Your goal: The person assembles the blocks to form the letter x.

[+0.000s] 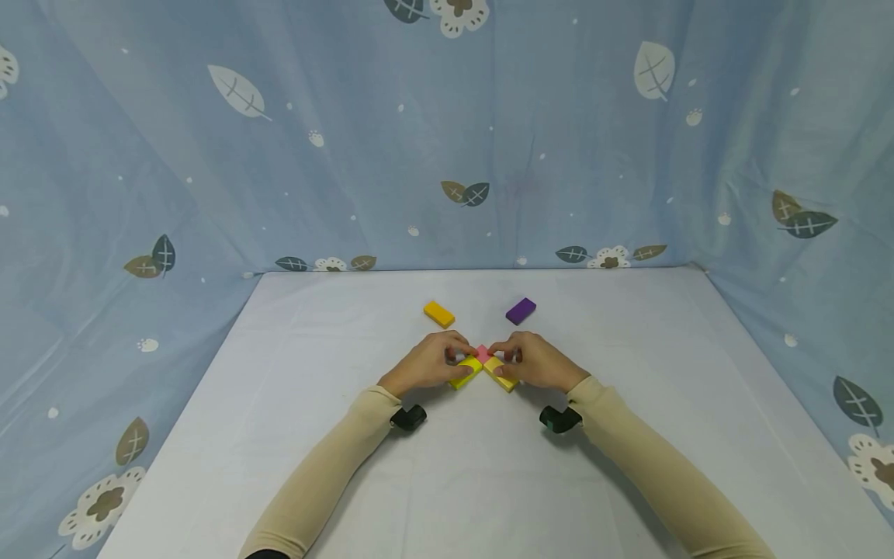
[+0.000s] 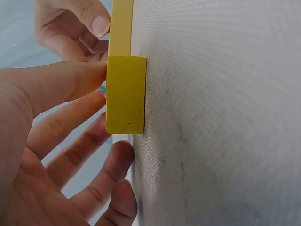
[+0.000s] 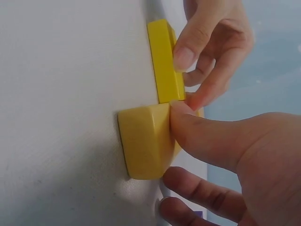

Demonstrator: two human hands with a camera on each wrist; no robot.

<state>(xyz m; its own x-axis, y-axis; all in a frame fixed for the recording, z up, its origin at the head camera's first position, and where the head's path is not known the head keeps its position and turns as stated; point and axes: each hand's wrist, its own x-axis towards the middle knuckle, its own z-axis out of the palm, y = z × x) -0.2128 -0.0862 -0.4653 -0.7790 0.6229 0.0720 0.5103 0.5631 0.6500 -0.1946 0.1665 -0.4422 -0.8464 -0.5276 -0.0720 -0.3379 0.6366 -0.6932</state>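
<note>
A yellow block (image 1: pixel 457 382) and a pale yellow block (image 1: pixel 508 383) lie flat on the white cloth, their inner ends meeting. Just beyond that meeting point shows a pink block (image 1: pixel 483 353). My left hand (image 1: pixel 427 362) pinches the yellow block (image 2: pixel 126 96), thumb on its top and index finger reaching to the end by the pink block; its other fingers are spread in the left wrist view. My right hand (image 1: pixel 543 362) pinches the pale yellow block (image 3: pixel 141 141) with its thumb near the inner end; the index fingertip is hidden in the right wrist view.
Farther back lie an orange-yellow block (image 1: pixel 439 314) on the left and a purple block (image 1: pixel 521 311) on the right. A blue patterned curtain (image 1: pixel 391 155) rises behind and beside the white-covered table (image 1: pixel 475 489). Dark wrist cameras hang below both wrists.
</note>
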